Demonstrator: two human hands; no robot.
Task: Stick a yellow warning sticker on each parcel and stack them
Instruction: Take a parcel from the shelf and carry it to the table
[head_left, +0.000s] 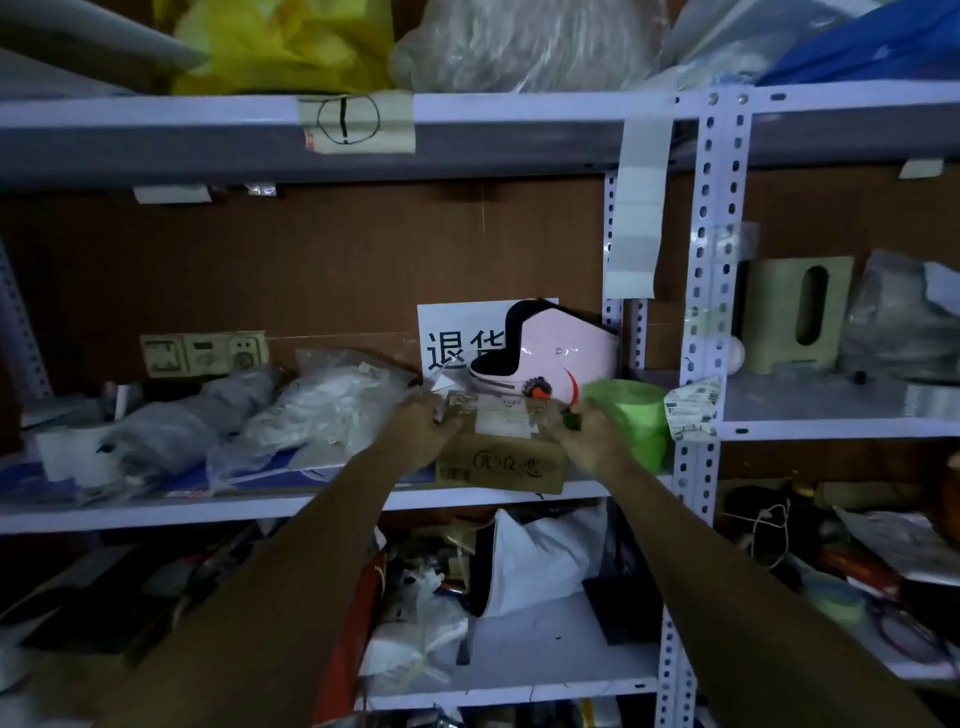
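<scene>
A small brown cardboard parcel (501, 462) with a white label on top sits at the front of the middle shelf (208, 506). My left hand (421, 428) grips its left side and my right hand (589, 436) grips its right side. A small dark green thing shows at my right fingers; I cannot tell what it is. No yellow sticker is visible on the parcel.
A green bag (636, 415) lies right of the parcel, against the upright post (701, 364). A pink and black dispenser (550, 348) stands behind it. Clear and grey plastic bags (311, 410) fill the shelf's left half. Cluttered shelves lie above and below.
</scene>
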